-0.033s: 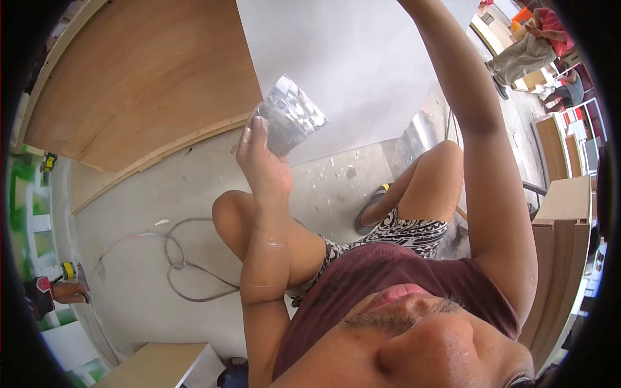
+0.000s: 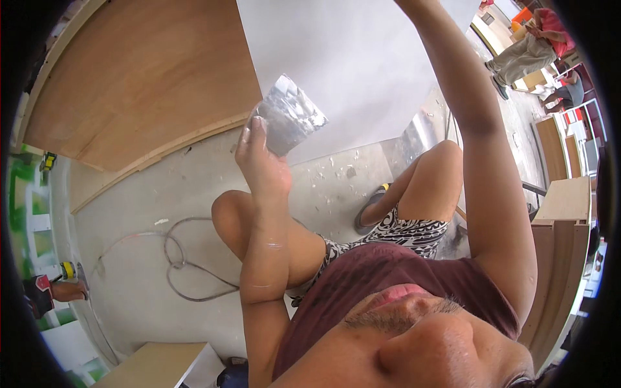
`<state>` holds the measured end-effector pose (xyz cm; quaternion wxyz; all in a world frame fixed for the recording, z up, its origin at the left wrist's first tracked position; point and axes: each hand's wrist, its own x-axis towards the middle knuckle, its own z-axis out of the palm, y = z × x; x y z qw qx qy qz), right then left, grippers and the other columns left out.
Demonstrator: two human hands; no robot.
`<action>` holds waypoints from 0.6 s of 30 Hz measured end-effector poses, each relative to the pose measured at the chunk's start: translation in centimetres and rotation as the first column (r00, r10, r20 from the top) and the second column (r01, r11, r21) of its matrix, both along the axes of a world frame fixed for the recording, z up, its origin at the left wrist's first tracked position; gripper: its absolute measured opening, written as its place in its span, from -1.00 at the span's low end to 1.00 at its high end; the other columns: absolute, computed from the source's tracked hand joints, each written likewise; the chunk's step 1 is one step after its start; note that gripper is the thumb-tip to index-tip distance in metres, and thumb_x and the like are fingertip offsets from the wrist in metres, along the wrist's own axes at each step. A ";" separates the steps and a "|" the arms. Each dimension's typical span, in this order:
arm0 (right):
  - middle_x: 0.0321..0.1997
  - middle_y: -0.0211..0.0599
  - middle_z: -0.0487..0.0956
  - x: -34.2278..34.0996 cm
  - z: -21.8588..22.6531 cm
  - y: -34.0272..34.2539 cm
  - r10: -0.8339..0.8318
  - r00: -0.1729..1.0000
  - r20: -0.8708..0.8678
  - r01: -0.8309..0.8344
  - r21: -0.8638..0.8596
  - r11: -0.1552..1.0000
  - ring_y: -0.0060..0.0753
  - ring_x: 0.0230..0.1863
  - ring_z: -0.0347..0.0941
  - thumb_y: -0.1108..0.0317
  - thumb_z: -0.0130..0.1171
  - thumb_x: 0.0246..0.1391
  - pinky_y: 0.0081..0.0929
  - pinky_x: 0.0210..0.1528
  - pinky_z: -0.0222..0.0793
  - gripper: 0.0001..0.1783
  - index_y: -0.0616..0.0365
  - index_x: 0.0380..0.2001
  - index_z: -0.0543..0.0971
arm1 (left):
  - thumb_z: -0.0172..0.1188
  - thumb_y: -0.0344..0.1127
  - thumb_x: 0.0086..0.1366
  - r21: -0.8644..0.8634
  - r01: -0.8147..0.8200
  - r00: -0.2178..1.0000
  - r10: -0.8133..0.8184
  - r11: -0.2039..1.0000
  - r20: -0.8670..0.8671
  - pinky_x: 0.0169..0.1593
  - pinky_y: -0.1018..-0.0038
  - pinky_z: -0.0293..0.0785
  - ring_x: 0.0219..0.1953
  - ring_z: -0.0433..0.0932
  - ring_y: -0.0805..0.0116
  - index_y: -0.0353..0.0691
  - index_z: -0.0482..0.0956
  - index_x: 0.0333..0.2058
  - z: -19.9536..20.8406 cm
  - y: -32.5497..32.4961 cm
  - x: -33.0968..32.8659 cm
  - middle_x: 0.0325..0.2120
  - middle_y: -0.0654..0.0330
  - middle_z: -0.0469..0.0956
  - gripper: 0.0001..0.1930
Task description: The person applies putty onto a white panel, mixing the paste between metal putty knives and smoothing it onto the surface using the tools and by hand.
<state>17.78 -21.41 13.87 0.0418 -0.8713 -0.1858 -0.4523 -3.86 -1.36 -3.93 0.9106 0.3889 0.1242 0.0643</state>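
My left hand (image 2: 264, 167) is closed round a flat, squarish metal putty scraper (image 2: 289, 119). White paste is smeared over the blade, and white smudges mark the thumb and fingertips. The scraper is held tilted up in front of a large white panel (image 2: 349, 58). My right arm (image 2: 475, 110) stretches up along the right side of that panel. At the top edge of the picture the arm is cut off near the wrist, so my right hand and anything in it are hidden.
Left of the white panel stands a brown wooden panel (image 2: 162, 71) with a pale frame strip. A thin hose (image 2: 194, 299) lies looped on the floor. Cabinet pieces (image 2: 559, 258) stand at the right, a box-like board (image 2: 155, 365) at lower left. People (image 2: 530, 52) are at the far right.
My right forearm has shifted very slightly to the left near the top edge. My left hand and the putty scraper hold almost the same place.
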 end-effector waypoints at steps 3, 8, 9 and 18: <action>0.01 -0.25 0.65 -0.8 -2.3 0.2 0.092 0.992 0.081 -0.087 -0.068 0.994 -0.16 0.04 0.57 0.54 -0.01 0.06 -0.23 0.04 0.50 -0.56 -0.02 -0.02 0.65 | -0.01 -0.25 0.49 0.007 -0.006 1.000 0.006 1.000 -0.002 0.10 0.37 0.46 0.08 0.49 0.32 -0.42 0.42 0.14 0.6 0.2 0.0 0.04 0.11 0.50 -0.61; 0.03 -0.31 0.62 -2.9 -7.6 0.7 0.152 0.983 0.101 -0.137 -0.140 0.981 -0.22 0.09 0.51 0.46 0.11 0.08 -0.25 0.11 0.45 -0.64 0.05 -0.03 0.63 | -0.01 -0.25 0.49 0.032 0.023 0.998 -0.025 0.999 0.060 0.13 0.35 0.44 0.08 0.49 0.32 -0.43 0.42 0.13 0.8 0.5 0.3 0.05 0.12 0.49 -0.61; 0.03 -0.30 0.61 -3.3 -8.8 0.8 0.166 0.980 0.112 -0.151 -0.129 0.980 -0.23 0.09 0.51 0.43 0.13 0.09 -0.24 0.12 0.44 -0.65 0.06 -0.02 0.62 | -0.01 -0.27 0.48 0.021 0.026 0.996 -0.027 0.999 0.085 0.15 0.33 0.46 0.11 0.48 0.29 -0.46 0.40 0.15 0.7 0.4 0.5 0.07 0.09 0.48 -0.59; 0.20 -0.57 0.56 -3.6 -20.4 -1.2 -0.029 0.994 0.106 0.057 -0.266 0.962 -0.34 0.32 0.38 0.27 0.21 0.14 -0.20 0.31 0.34 -0.52 -0.30 0.16 0.55 | -0.02 -0.29 0.47 0.014 0.013 0.991 -0.015 1.000 0.134 0.16 0.29 0.45 0.12 0.47 0.25 -0.50 0.36 0.18 3.2 -0.1 2.3 0.10 0.04 0.45 -0.57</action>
